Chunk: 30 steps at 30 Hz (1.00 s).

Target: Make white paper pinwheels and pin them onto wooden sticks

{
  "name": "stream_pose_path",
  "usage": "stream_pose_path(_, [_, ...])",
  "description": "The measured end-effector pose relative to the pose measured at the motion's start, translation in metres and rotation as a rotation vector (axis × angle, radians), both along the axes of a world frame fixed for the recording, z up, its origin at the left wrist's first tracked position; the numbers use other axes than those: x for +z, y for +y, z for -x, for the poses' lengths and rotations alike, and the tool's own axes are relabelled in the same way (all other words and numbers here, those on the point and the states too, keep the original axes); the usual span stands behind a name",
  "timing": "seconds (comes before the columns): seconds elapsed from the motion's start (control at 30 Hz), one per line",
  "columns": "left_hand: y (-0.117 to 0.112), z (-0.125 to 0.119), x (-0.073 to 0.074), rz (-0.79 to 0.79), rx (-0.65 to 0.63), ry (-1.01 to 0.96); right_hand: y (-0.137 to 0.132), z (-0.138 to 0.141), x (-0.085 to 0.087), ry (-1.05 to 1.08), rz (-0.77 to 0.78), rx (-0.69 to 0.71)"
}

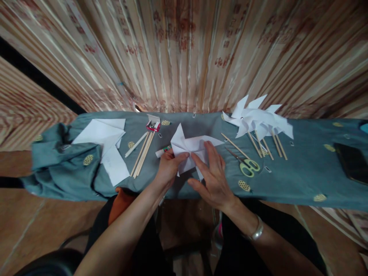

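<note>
A half-folded white paper pinwheel (188,147) lies on the blue-grey cloth (299,172) in front of me. My left hand (169,167) pinches its left flap between thumb and fingers. My right hand (212,174) lies over the paper's right side, fingers stretched and pressing down on a fold. A glue stick (161,151) shows partly behind my left hand.
White paper sheets (105,143) lie at the left, wooden sticks (142,153) and a small red box of pins (153,123) beside them. Green-handled scissors (247,165) lie right of my hands. Finished white pinwheels on sticks (258,119) lie beyond them, and a dark phone (352,163) at the far right.
</note>
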<state>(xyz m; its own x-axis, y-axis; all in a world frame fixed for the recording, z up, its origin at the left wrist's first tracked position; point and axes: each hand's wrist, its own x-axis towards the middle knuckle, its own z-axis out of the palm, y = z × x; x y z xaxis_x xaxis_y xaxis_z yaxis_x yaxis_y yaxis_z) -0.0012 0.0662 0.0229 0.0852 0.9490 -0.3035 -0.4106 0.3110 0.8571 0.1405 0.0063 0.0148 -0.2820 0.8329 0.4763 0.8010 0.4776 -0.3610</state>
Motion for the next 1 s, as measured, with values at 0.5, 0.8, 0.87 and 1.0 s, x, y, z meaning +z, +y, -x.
stream_pose_path(0.5, [0.0,0.004,0.011,-0.06,0.04,-0.043,0.04,-0.018,0.019,1.14,0.519,0.035])
stream_pose_path(0.8, [0.001,0.0,0.016,-0.12,0.036,-0.019,0.047,0.002,0.028,1.34,0.679,0.006])
stream_pose_path(0.87, [0.001,-0.001,0.016,-0.131,0.037,0.004,0.049,0.002,0.026,1.327,0.7,-0.004])
stream_pose_path(1.0, [0.002,-0.002,0.013,-0.16,0.042,0.049,0.051,0.002,0.021,1.344,0.658,-0.001])
